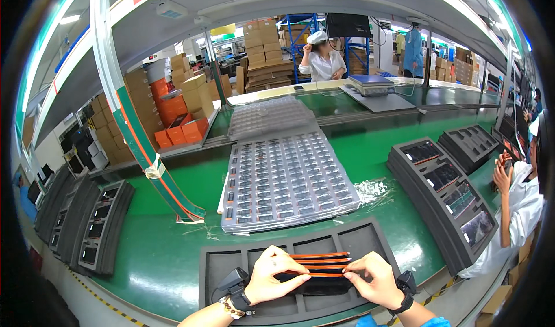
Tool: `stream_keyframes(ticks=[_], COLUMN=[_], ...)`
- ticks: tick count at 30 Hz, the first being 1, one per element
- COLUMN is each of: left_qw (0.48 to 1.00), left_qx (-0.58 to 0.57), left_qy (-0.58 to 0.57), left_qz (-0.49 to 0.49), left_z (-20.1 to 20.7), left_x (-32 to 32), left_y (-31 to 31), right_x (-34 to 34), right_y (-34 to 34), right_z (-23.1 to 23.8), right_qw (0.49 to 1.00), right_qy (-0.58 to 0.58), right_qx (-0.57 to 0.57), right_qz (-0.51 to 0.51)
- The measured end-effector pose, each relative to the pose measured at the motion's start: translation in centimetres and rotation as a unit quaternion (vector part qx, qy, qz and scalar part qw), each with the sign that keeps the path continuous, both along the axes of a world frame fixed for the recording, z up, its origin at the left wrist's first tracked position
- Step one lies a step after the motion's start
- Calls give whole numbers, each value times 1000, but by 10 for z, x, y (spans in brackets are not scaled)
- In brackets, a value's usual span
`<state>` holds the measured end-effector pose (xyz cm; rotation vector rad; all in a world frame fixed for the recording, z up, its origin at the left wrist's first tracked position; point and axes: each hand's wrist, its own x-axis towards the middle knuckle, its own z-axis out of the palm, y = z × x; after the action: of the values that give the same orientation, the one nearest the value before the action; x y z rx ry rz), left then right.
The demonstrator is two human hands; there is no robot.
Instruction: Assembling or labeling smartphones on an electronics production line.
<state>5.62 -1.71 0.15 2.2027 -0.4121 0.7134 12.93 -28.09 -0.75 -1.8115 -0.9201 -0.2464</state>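
My left hand (276, 274) and my right hand (374, 277) grip opposite ends of several thin, flat black pieces with orange edges (319, 267). Each hand pinches with thumb and fingers, the thumbs toward me. The pieces stand in spaced rows, one behind another, and I cannot tell exactly what they are. They are just over a dark grey foam tray (215, 281) with several compartments, at the bench's near edge. Between the hands a glossy black surface (324, 286) shows below the pieces. Both wrists wear black bands, and the left also has a beaded bracelet.
Beyond the foam tray lies a clear plastic tray (289, 182) filled with rows of small dark parts. Foam trays holding black pieces stand stacked at right (442, 191) and left (98, 229). A green-orange post (144, 148) rises at left. A co-worker (514, 211) sits at right.
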Motion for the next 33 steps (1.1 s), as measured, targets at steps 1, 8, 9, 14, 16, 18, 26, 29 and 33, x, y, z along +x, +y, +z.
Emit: stream_keyframes(ticks=[1, 8, 9, 14, 16, 18, 26, 29, 33], left_qw=[1000, 1000, 1000, 976, 938, 901, 891, 899, 917], left_qx=[-2, 9, 29, 207, 286, 346, 354, 249, 38], left_qy=[0, 29, 0, 72, 197, 260, 277, 320, 284], left_qz=[-1, 7, -9, 0, 10, 7, 68, 167, 279], left_z=[0, 4, 5, 37, 47, 53, 44, 37, 18], left_x=[0, -1, 0, -10, -8, 0, -12, -31, -42], left_y=[1, 3, 5, -5, -8, -18, -35, -34, -30], right_x=[-1, -24, -26, -41, -41, -42, -35, -36, -29], right_y=[1, -6, -4, -8, -9, -11, -25, -35, -29], right_z=[1, -11, -9, -8, -12, -18, -16, -12, -21], right_qw=[1000, 993, 992, 995, 995, 995, 997, 996, 936], right_qy=[-20, -78, -87, -76, -80, -89, -66, 60, 304], right_qx=[-17, -89, -90, -55, -50, -37, -17, 4, 121], right_qz=[4, -20, -24, -29, -26, -26, 45, 65, 130])
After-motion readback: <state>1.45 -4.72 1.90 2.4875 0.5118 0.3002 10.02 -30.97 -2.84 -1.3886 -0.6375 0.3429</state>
